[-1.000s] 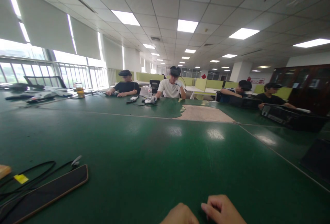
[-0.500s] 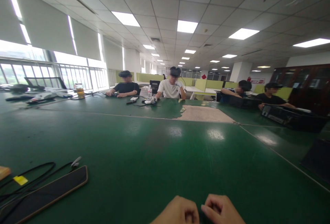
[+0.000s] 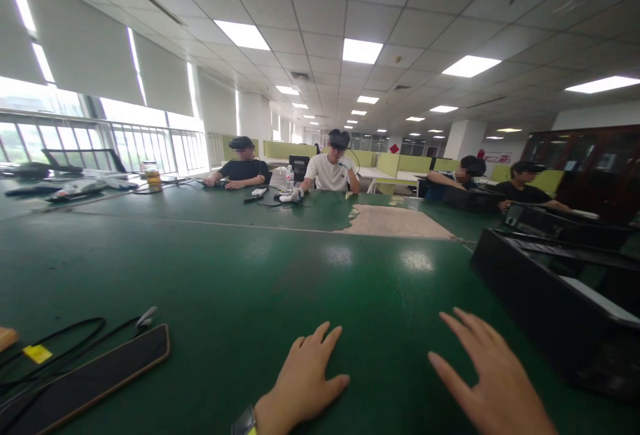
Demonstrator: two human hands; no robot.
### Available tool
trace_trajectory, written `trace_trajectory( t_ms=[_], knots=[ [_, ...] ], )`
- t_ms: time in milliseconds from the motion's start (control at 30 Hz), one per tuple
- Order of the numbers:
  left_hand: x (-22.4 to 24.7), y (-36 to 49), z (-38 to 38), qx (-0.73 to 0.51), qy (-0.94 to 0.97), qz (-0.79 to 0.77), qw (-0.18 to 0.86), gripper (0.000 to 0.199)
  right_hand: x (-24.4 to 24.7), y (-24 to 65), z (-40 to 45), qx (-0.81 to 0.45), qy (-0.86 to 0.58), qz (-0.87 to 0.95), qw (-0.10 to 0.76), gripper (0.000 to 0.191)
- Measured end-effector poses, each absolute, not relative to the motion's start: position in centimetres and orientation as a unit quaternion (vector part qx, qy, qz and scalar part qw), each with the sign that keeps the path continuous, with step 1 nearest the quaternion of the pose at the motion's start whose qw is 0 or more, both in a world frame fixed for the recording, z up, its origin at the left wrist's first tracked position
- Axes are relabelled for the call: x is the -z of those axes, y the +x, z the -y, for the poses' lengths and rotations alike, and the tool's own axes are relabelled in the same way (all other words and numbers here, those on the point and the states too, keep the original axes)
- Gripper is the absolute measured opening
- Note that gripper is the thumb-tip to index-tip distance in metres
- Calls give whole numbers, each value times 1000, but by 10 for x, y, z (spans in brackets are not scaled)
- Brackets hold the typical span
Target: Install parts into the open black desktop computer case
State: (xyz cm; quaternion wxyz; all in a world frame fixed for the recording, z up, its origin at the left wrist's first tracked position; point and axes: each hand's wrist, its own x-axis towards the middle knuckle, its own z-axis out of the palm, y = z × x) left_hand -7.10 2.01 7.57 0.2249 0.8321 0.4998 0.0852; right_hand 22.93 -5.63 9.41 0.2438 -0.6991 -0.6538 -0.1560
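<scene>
My left hand (image 3: 309, 375) is over the green tabletop (image 3: 300, 275) at the bottom middle, fingers spread and holding nothing. A watch (image 3: 245, 421) shows on its wrist. To its right, my right hand (image 3: 493, 371) is also open, with fingers apart and nothing in its grasp. A black computer case (image 3: 530, 295) lies at the right edge, close to my right hand but seemingly apart from it. Its upper side looks opened, with a pale panel inside.
At the lower left lies a dark phone-like slab (image 3: 90, 378) beside black cables (image 3: 60, 328) with a yellow tag. Across the table sit several people, one in a white shirt (image 3: 327, 171). A jar (image 3: 151, 177) and a bottle (image 3: 289, 179) stand at the far side.
My hands, previously closed and side by side at the bottom edge, have moved forward, spread apart and opened. The black computer case has come far into view on the right.
</scene>
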Motion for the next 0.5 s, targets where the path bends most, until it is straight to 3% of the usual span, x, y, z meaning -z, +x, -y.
trace_trajectory(
  t_ms=[100,200,333,500],
  knots=[
    [-82,-76,-26,-122,818,-513,229,76,-144,304,31,190,-741,605,222,82],
    [-89,-82,-29,-153,809,-522,224,69,-169,376,1,142,-786,578,167,77],
    [-98,-89,-28,-200,802,-510,238,56,-153,416,-20,142,-794,577,125,68],
    [-107,-98,-27,-255,786,-485,285,39,-132,405,-16,181,-777,583,154,57]
  ],
)
